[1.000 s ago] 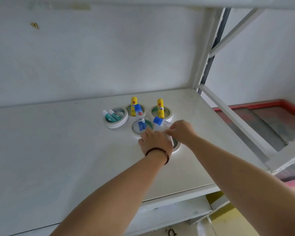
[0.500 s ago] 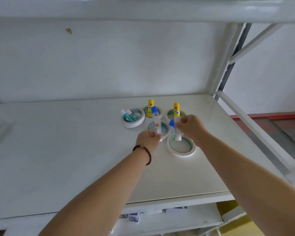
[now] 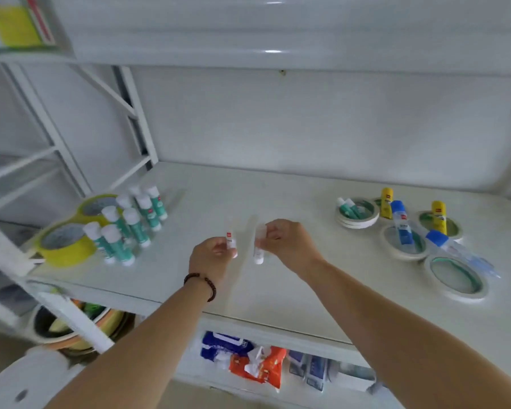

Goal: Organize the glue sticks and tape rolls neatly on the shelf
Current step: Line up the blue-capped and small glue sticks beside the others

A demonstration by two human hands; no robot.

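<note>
Head view: mid-carry, left hand and right hand each gripping a blurry glue stick above the shelf. Probably next: stand both beside the teal glue sticks on the left.

No legible text; glue stick labels blurred.

This looks like a storeroom or the stock corner of a small stationery shop. A white metal rack with bolted uprights and diagonal braces stands against a plain white wall, and its shelf carries goods in multiples: a cluster of green glue sticks standing upright, yellow tape rolls beside them, and white tape rolls further right. The lower shelf holds sealed packets in blue and orange wrapping. Stacked bowls or basins sit low at the left.
</note>
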